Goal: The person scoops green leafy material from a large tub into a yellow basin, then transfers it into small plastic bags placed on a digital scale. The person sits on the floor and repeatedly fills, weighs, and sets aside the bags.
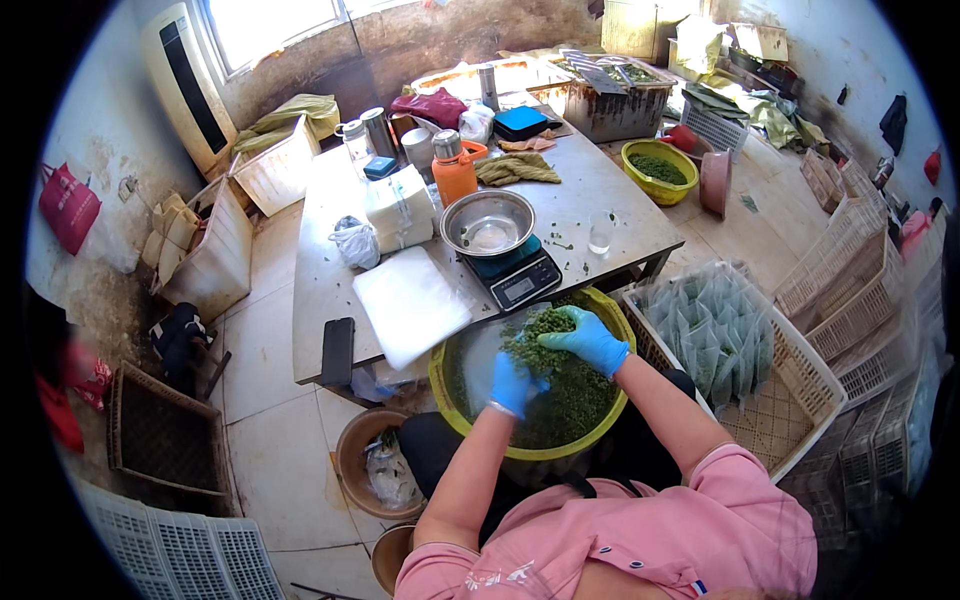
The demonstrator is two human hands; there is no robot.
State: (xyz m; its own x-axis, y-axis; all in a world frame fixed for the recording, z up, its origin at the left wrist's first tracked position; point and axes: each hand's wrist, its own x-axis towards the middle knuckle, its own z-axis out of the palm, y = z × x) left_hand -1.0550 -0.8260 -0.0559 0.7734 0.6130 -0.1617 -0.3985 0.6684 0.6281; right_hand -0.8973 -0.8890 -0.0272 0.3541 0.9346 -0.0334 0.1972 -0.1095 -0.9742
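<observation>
Pink shirt (620, 520) nearest, yellow tub (560, 452) by the bench's (322, 280) near edge. Right fingers (566, 341) clasp green sprigs (528, 342); left fingers (509, 374), I cannot tell.

On my feed I see dk-green leafy bits (532, 336), loose clump, ctr frame — more in rd yellow tub (545, 453), lower ctr.
</observation>
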